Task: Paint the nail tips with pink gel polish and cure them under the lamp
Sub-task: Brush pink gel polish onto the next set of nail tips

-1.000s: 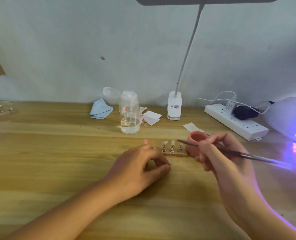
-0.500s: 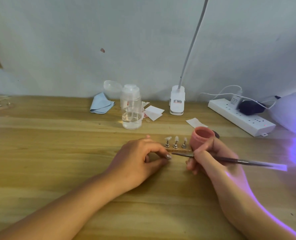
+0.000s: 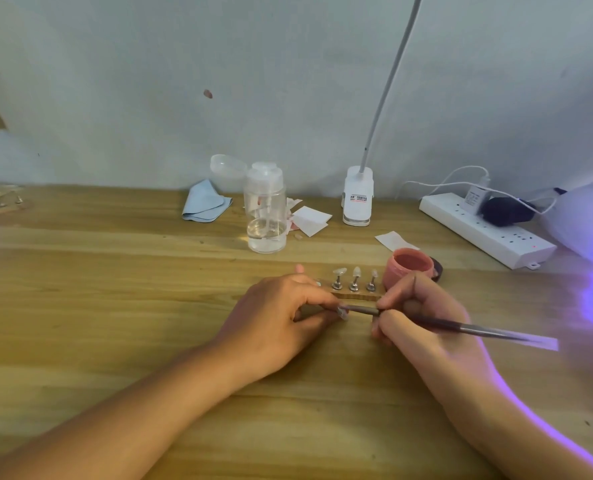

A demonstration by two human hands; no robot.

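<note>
Head view, only view.

Hands: 2, both low over the wooden bench.
- Left hand: grip closed, thumb and curled fingers pinching 1 small stand with a clear nail tip on its end. Tip is just in front of the wooden strip.
- Right hand: grip closed around 1 brush, held like a pen. The handle trails right and the bristle end touches the held tip.

Nail tips on stands: 3 upright in a row on the strip, between the two hands. All look clear. With the held one, 4 counted.

Pink gel pot: 1, open, just right of the row and touching the right hand's knuckles. 1 dark lid is beside it.

Curing lamp: 1, at the far right edge, throwing violet light on the bench and the right forearm.

Back of bench:
- 1 clear pump bottle, liquid low, cap flipped up
- 1 blue cloth
- 1 white clip-lamp base with gooseneck
- 1 power strip with 2 plugs in it
- 2 white paper slips; smaller scraps behind the bottle are too small to count

Far left: 1 more holder, blurred.
</note>
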